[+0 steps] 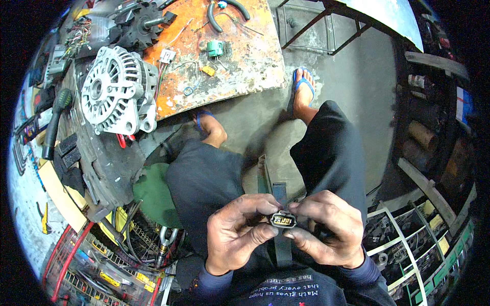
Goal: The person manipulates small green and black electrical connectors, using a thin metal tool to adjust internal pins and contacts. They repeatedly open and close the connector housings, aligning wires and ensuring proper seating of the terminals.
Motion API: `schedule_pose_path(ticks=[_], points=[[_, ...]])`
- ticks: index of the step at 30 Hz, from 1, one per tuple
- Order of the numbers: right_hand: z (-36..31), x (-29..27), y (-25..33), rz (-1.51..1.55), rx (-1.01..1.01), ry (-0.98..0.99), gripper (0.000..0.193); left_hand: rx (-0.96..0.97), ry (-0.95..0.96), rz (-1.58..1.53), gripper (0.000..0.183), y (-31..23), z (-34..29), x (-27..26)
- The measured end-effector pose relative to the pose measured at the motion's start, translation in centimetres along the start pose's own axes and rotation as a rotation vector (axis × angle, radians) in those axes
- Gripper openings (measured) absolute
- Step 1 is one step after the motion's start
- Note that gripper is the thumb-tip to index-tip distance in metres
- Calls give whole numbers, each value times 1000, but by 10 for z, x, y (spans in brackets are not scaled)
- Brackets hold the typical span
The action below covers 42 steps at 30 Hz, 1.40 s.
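Observation:
Between my two hands, in front of my lap, is a small black oval electrical connector (282, 220) with its open end showing pale, yellowish contacts inside. My left hand (232, 237) pinches its left side between thumb and bent fingers. On the other side, my right hand (329, 229) grips the connector's right end with thumb and curled fingers. The fingertips hide both ends of the part. Below it, a dark strap (282, 250) hangs against my clothes.
A silver alternator (115, 97) sits on the cluttered bench at left, near a black-handled tool (55, 122). A worn orange board (235, 71) carries a green connector (215, 49), a yellow piece (207, 71) and wires. Metal racks (403, 239) stand at right.

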State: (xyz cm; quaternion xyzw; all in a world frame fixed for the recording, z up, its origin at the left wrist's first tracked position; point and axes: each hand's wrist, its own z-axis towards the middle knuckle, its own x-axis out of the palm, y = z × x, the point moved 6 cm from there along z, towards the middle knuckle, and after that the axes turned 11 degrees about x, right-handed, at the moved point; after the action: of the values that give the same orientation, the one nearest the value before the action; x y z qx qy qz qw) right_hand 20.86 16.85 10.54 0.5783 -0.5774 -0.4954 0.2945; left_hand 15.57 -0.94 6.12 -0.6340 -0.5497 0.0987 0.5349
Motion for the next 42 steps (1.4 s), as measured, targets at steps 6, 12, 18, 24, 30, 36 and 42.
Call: schedule_pose_path(ticks=[6,12,18,24,30,36,42], points=[[8,0,-16,-51,81,-138,22,-170,-115,-42,31,7,4,-3],[-28,-2,9,-263,34,-272,33,-55,-290,-5,31,14,8,-12],[-20,29,-18,9,167,-310,21,27,-299,-147,17,15,0,-10],[-18,30,-25,129,282,-261,14,60,-380,-181,15,13,-5,-6],[-18,31,-32,177,318,-233,10,110,-360,-36,19,15,-10,-5],[-17,32,-34,172,290,-206,10,124,-368,84,27,17,-11,-1],[-34,55,-66,652,638,-92,10,134,-305,267,60,-3,1,10]])
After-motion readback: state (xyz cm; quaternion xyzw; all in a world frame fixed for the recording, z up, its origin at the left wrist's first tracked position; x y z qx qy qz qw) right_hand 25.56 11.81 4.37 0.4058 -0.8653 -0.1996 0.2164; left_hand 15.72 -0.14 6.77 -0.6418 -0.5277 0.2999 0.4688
